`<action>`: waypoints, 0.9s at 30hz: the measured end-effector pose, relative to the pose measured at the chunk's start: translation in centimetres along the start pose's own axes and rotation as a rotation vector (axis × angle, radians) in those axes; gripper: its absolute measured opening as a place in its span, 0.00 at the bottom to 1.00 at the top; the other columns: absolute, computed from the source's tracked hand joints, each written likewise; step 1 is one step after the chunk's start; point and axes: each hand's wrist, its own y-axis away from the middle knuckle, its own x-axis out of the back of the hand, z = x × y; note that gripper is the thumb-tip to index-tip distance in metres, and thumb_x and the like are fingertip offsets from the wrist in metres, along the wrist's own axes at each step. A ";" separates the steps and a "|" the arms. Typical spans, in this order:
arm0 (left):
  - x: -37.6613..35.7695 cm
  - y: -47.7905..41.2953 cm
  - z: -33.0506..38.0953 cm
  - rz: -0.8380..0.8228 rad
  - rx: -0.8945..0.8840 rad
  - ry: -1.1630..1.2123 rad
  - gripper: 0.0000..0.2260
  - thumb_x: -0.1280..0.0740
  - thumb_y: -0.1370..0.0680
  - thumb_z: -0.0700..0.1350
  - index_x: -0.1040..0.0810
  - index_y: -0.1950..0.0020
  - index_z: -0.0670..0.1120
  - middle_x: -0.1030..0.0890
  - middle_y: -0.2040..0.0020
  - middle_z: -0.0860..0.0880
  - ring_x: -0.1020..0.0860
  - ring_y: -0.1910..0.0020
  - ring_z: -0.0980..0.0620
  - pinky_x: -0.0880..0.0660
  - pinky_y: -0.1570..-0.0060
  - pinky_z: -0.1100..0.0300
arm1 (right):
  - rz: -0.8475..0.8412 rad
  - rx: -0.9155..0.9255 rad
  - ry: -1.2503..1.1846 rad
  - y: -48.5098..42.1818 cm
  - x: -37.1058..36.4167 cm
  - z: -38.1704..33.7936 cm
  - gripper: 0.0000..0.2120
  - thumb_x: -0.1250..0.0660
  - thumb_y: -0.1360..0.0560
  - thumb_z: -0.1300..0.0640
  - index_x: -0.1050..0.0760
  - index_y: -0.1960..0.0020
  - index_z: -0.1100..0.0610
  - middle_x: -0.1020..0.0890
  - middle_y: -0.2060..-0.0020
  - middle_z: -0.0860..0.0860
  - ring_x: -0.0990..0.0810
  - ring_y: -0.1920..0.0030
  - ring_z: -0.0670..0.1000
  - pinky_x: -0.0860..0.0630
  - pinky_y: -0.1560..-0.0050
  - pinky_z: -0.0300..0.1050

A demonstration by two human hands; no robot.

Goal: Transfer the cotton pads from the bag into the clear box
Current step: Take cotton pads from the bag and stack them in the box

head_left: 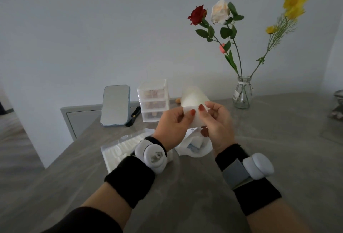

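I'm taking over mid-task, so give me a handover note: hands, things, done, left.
Left hand and right hand: both pinch the near end of the white plastic bag of cotton pads, held above the grey table.
Flat clear plastic box lies by the left wrist, white pads inside.
Done: some pads seem boxed. Left: open the bag, move its pads over.

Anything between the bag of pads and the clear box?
Nothing visible. The left hand and right hand pinch the bag above the table; the clear box lies below-left, its right end hidden behind the left wrist.
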 end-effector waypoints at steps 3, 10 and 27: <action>0.2 0.1 -0.2 -0.011 -0.017 -0.086 0.21 0.39 0.21 0.57 0.20 0.55 0.40 0.18 0.58 0.38 0.21 0.59 0.40 0.23 0.54 0.39 | -0.063 0.018 0.122 0.2 -0.2 0.0 0.15 0.28 0.28 0.46 0.22 0.50 0.56 0.17 0.58 0.53 0.20 0.58 0.51 0.26 0.63 0.44; -0.4 0.0 0.7 0.102 0.022 0.044 0.15 0.40 0.19 0.57 0.26 0.52 0.45 0.19 0.60 0.45 0.20 0.64 0.48 0.21 0.65 0.51 | -0.047 0.148 0.190 0.7 -0.4 0.4 0.08 0.32 0.25 0.50 0.27 0.54 0.55 0.20 0.63 0.55 0.22 0.63 0.53 0.24 0.63 0.50; -0.4 -0.3 -0.2 0.277 0.017 -0.019 0.12 0.41 0.18 0.53 0.27 0.58 0.49 0.22 0.63 0.48 0.22 0.63 0.45 0.23 0.62 0.47 | -0.078 -0.053 0.011 1.2 -0.8 -1.2 0.10 0.36 0.21 0.53 0.25 0.50 0.60 0.21 0.67 0.53 0.25 0.71 0.52 0.31 0.74 0.43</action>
